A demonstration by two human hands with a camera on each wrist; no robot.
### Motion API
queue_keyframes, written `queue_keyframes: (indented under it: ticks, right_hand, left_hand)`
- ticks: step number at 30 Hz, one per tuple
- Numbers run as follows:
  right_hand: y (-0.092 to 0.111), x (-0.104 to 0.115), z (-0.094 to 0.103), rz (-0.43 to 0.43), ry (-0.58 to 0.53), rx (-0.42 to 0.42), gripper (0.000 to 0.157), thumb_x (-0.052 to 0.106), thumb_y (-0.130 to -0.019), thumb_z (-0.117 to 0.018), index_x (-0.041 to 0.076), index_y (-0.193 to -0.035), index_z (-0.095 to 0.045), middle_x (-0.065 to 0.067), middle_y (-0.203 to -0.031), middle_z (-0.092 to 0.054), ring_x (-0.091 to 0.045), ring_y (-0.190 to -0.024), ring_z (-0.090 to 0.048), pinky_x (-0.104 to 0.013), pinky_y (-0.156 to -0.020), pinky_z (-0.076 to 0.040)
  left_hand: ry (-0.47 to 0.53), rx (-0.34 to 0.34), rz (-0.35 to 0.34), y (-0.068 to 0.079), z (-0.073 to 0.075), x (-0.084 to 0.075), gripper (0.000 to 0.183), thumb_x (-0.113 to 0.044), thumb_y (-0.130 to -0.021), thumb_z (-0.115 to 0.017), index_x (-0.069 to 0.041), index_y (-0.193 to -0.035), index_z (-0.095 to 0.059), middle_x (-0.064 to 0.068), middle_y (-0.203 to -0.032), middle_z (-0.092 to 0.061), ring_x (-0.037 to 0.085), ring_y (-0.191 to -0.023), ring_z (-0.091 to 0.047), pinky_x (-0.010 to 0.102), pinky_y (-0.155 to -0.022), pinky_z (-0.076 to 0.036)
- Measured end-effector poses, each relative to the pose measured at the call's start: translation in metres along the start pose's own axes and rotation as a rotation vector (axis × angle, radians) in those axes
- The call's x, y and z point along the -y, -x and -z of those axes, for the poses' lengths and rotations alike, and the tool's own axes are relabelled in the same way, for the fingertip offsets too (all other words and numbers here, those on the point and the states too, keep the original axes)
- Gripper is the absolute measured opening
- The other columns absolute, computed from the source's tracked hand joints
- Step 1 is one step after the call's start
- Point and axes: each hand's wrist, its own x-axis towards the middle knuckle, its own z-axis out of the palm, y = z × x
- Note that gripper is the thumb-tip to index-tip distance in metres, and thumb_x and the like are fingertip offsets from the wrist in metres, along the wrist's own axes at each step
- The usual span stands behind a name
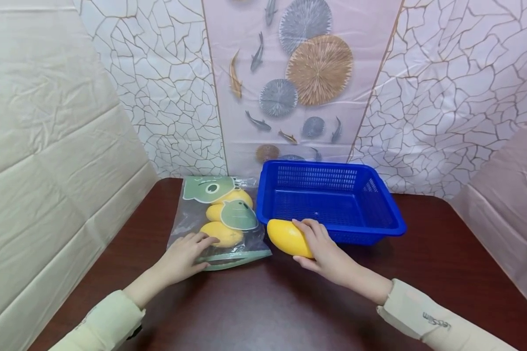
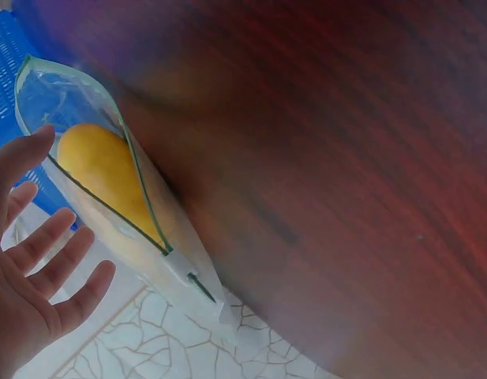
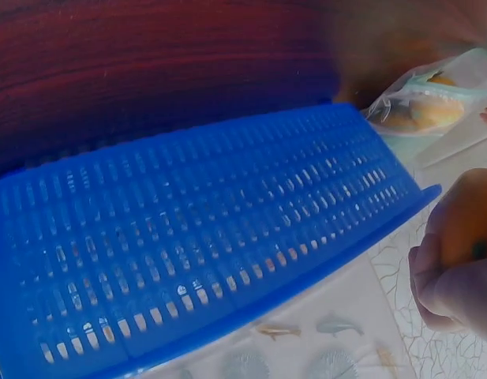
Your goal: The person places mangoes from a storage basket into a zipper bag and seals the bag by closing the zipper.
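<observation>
A clear zip bag with green printed shapes (image 1: 239,256) lies on the table with several yellow mangoes (image 1: 223,234) inside. My left hand (image 1: 182,258) is at the bag's near left side, its fingers loosely bent and apart. In the left wrist view the bag's mouth gapes, showing a mango (image 2: 105,170) within. My right hand (image 1: 329,256) grips a yellow mango (image 1: 287,237) just in front of the blue basket, to the right of the bag. In the right wrist view the right hand (image 3: 448,288) is partly cut off at the edge.
A blue plastic basket (image 1: 397,222) with slotted walls stands at the back of the dark wooden table (image 1: 263,312), right of the bag. Patterned cloth (image 1: 175,97) hangs behind the table, and pale cloth (image 1: 70,161) hangs at the left side.
</observation>
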Motion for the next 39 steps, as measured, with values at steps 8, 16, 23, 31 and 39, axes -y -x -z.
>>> queue_keyframes:
  ticks: [8, 16, 23, 31, 39]
  right_hand:
    - [0.002, 0.005, -0.009, 0.012, 0.003, 0.042, 0.071, 0.025, -0.084, -0.07, 0.003, -0.14, -0.032, -0.016, -0.126, -0.042, -0.028, -0.111, -0.046, -0.042, -0.089, -0.051]
    - [0.0, 0.01, -0.013, 0.012, 0.012, 0.041, 0.07, 0.025, -0.083, -0.071, 0.002, -0.138, -0.035, -0.016, -0.124, -0.043, -0.029, -0.111, -0.046, -0.043, -0.091, -0.05]
    - [-0.001, 0.015, -0.015, 0.032, 0.026, 0.04, 0.07, 0.028, -0.083, -0.071, 0.001, -0.138, -0.036, -0.016, -0.124, -0.045, -0.027, -0.109, -0.047, -0.041, -0.089, -0.051]
    - [-0.001, 0.017, -0.017, 0.039, 0.014, 0.024, 0.07, 0.028, -0.083, -0.071, 0.001, -0.137, -0.037, -0.016, -0.124, -0.045, -0.028, -0.11, -0.047, -0.042, -0.089, -0.05]
    - [-0.002, 0.02, -0.02, 0.058, 0.008, 0.008, 0.068, 0.026, -0.082, -0.071, 0.0, -0.136, -0.039, -0.015, -0.121, -0.047, -0.026, -0.108, -0.048, -0.041, -0.088, -0.05]
  left_hand:
    - [-0.034, -0.02, -0.012, 0.007, -0.004, 0.003, 0.047, -0.018, -0.067, -0.082, -0.016, -0.109, -0.062, 0.001, -0.101, -0.06, 0.022, -0.091, -0.059, 0.038, -0.068, -0.05]
    - [-0.063, -0.053, -0.044, 0.009, -0.003, 0.008, 0.038, -0.017, -0.065, -0.083, -0.017, -0.098, -0.065, 0.0, -0.094, -0.062, 0.022, -0.087, -0.059, 0.039, -0.07, -0.049]
    - [-0.137, -0.156, -0.152, 0.011, 0.0, 0.008, 0.022, -0.018, -0.065, -0.082, -0.019, -0.071, -0.061, -0.007, -0.069, -0.057, 0.016, -0.07, -0.057, 0.033, -0.062, -0.044]
    - [-0.101, -0.128, -0.162, 0.008, 0.003, 0.009, 0.017, -0.011, -0.069, -0.078, -0.017, -0.072, -0.063, -0.006, -0.068, -0.059, 0.014, -0.065, -0.058, 0.03, -0.058, -0.046]
    - [-0.08, -0.171, -0.158, 0.007, 0.007, 0.009, 0.017, -0.007, -0.068, -0.076, -0.016, -0.072, -0.063, -0.007, -0.067, -0.059, 0.012, -0.062, -0.056, 0.027, -0.055, -0.047]
